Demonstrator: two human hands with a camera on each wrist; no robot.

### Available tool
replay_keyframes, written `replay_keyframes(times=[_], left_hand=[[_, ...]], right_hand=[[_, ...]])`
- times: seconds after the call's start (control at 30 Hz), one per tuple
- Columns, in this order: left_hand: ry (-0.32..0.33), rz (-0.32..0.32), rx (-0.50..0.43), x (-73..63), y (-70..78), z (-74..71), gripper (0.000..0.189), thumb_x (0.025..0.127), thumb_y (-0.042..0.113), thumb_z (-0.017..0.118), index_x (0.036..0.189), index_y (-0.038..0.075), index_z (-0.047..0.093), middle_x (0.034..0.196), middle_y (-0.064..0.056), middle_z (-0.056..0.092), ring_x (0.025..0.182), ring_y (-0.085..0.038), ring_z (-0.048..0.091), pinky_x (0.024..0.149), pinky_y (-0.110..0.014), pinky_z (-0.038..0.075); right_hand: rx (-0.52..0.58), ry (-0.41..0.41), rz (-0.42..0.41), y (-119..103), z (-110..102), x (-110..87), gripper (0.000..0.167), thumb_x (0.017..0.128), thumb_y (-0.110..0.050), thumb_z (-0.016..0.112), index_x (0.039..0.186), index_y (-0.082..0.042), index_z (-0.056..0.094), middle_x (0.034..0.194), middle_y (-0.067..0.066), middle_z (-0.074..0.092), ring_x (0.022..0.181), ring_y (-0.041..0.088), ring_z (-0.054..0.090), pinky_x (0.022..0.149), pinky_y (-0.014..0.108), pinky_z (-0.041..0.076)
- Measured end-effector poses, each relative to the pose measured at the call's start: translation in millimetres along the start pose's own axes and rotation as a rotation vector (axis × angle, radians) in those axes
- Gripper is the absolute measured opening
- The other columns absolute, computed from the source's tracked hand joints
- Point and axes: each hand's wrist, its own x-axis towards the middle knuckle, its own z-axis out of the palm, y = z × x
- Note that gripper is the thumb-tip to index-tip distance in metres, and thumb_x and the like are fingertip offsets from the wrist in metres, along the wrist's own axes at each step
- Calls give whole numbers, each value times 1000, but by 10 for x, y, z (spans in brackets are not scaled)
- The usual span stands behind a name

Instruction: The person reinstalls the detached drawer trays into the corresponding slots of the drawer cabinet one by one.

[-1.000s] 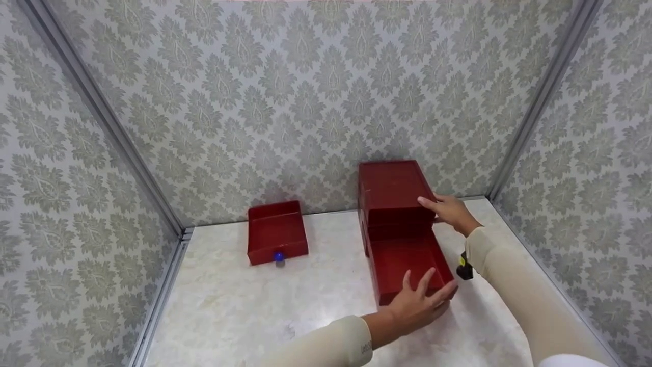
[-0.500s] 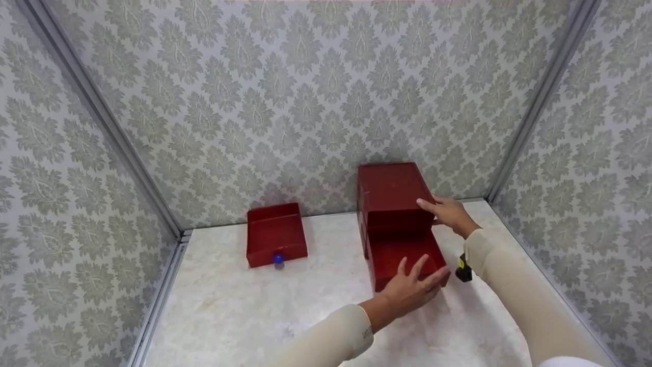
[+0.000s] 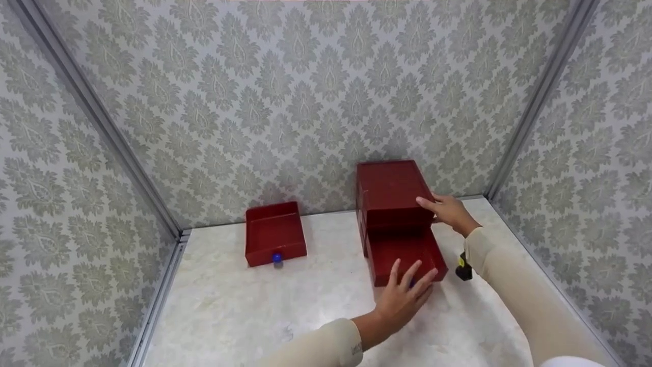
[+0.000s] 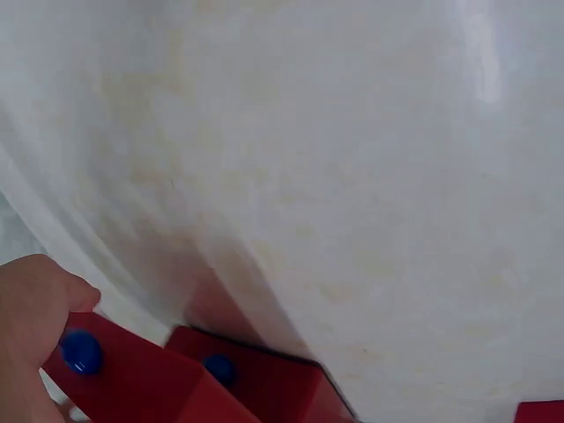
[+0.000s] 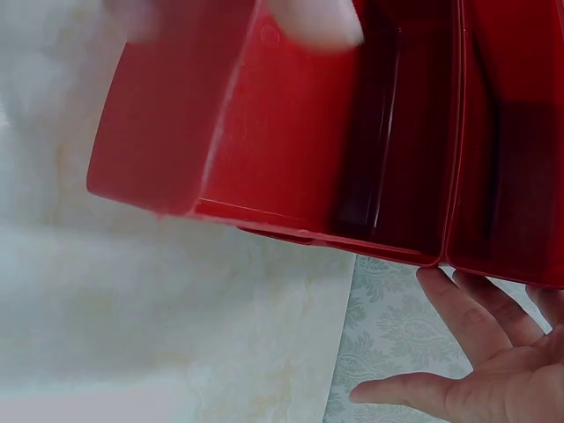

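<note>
L hand (image 3: pixel 401 303) on drwr (image 3: pixel 405 248), blk obj (image 3: pixel 464 271) nearby

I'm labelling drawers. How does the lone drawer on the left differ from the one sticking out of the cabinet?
The lone drawer lies apart from the cabinet, while the other drawer sits partly inside it. No hand touches the lone drawer; the left hand is at the other drawer's front. In the head view, the lone drawer's knob shows plainly; the other drawer's is mostly hidden. Both are red, open-topped and blue-knobbed.
</note>
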Motion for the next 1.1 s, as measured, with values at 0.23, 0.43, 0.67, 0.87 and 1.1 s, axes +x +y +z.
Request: replay_keyframes(times=[0.23, 0.43, 0.67, 0.87, 1.1], left_hand=[[-79, -8, 5, -388, 214, 91, 79, 98, 63, 52, 160, 53, 4, 173, -6, -14, 158, -45, 6, 119, -75, 13], [-66, -24, 60, -396, 138, 275, 85, 93, 66, 57, 159, 55, 3, 173, -6, -14, 157, -45, 13, 116, -78, 16], [-39, -41, 60, -301, 56, 368, 86, 91, 68, 58, 159, 54, 7, 173, -5, -14, 156, -45, 17, 116, -76, 20], [-82, -82, 60, -190, -23, 420, 92, 89, 69, 61, 160, 54, 5, 173, -6, -16, 155, -48, 18, 116, -77, 18], [-113, -144, 56, -23, -125, 509, 95, 87, 71, 63, 161, 51, 7, 172, -6, -17, 154, -49, 22, 116, -77, 21]], right_hand=[[-4, 5, -8, -17, -35, 37, 92, 94, -66, 58, 161, -9, 28, 162, 23, 37, 143, 40, 45, 105, 54, 51], [-15, 9, -12, -13, -54, 20, 89, 95, -66, 57, 161, -11, 31, 158, 23, 43, 141, 41, 48, 105, 55, 50], [-17, 9, 1, 1, -11, 18, 93, 95, -66, 57, 162, -9, 26, 162, 24, 35, 144, 41, 45, 106, 53, 50], [-4, -4, 27, -5, 3, 28, 100, 93, -69, 57, 163, -8, 20, 166, 23, 28, 145, 41, 43, 108, 53, 49], [45, -17, -11, -5, 1, 19, 90, 97, -61, 58, 162, -10, 25, 163, 21, 34, 145, 40, 43, 108, 54, 48]])
